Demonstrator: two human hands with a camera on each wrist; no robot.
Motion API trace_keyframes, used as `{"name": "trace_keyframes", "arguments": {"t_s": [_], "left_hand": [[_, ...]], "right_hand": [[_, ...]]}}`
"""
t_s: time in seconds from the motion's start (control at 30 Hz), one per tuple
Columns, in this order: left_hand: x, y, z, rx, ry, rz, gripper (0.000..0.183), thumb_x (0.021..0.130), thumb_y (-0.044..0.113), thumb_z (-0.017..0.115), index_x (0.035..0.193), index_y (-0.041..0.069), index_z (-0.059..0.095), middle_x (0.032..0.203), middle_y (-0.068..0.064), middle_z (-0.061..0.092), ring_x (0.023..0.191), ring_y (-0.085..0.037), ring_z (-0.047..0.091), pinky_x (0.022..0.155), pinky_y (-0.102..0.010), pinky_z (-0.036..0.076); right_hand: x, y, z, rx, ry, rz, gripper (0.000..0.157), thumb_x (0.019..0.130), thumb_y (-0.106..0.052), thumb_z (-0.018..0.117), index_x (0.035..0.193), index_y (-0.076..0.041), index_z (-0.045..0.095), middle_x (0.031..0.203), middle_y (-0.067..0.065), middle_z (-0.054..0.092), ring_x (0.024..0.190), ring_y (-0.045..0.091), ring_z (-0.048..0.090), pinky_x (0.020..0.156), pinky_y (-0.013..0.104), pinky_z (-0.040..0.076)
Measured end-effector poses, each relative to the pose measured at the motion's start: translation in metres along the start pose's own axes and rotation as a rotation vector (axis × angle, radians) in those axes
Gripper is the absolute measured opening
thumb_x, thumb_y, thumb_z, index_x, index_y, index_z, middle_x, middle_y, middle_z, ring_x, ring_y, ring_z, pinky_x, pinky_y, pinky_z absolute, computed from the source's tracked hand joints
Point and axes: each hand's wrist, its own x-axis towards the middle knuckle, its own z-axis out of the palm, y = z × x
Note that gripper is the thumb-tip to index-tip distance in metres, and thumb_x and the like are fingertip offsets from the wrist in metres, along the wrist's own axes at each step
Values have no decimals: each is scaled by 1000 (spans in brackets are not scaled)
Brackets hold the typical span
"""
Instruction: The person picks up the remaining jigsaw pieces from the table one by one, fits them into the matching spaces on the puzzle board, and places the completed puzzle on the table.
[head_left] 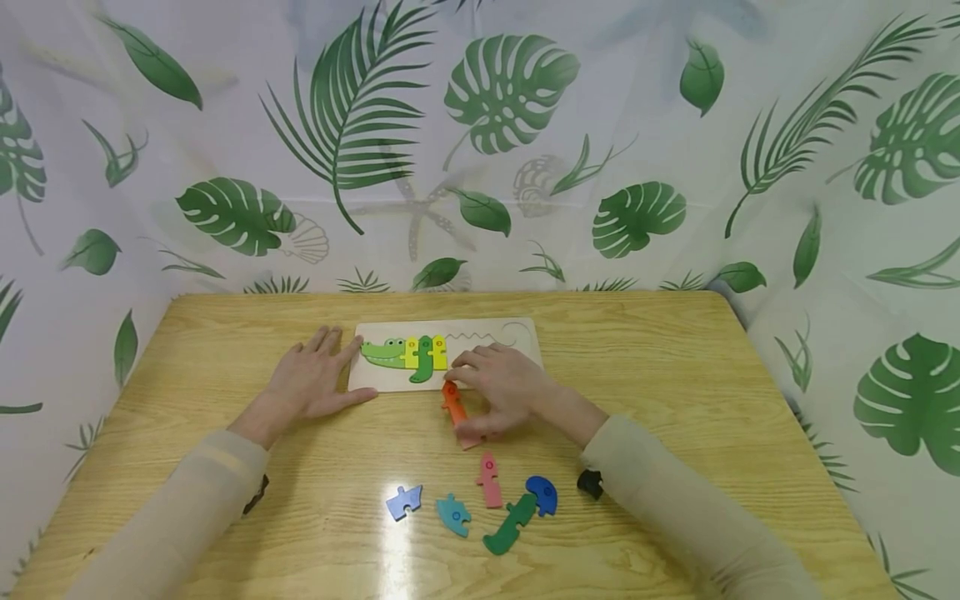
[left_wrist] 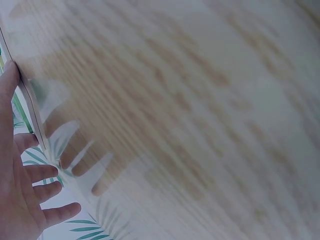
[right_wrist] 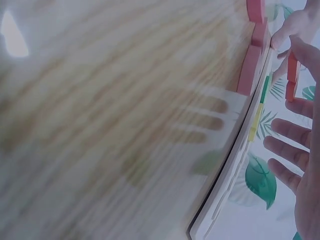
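Observation:
A pale wooden puzzle board (head_left: 397, 327) carries a green crocodile head piece (head_left: 384, 355) with yellow and green body pieces (head_left: 425, 354) joined behind it. At its left end my left hand (head_left: 313, 379) lies with fingers spread, thumb and forefinger against the board's edges. My right hand (head_left: 504, 385) pinches an orange puzzle piece (head_left: 453, 403) between thumb and forefinger, just in front of the board; its other fingers extend over the board. In the right wrist view the orange piece (right_wrist: 292, 75) is held clear of the table. A pink piece (head_left: 470, 443) lies partly hidden below that hand.
Nearer me on the wooden table (head_left: 300, 517) lie another pink piece (head_left: 489, 480), a green tail-like piece (head_left: 512, 525), a dark blue piece (head_left: 543, 495), a teal piece (head_left: 453, 515) and a lilac-blue piece (head_left: 404, 502). A leaf-print cloth (head_left: 525, 233) hangs behind.

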Motion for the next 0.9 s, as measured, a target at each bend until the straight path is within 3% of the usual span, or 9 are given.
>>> {"name": "trace_keyframes", "arguments": {"t_s": [0.57,0.9], "left_hand": [[0,1,-1,6,-6,5,99,96,80,48,166,12,33,169,-31,32,157,-50,32,117,-69,42],[0,2,-2,23,-13,4,99,96,80,47,166,12,33,169,-31,32,157,-50,32,116,-68,43]], "right_hand": [[12,12,-3,-4,-45,88,79,93,-76,57,147,-18,60,149,7,62,140,30,57,119,50,46],[22,20,-5,-10,-58,134,78,91,-76,62,144,-19,62,146,7,64,134,29,61,116,49,50]]}}
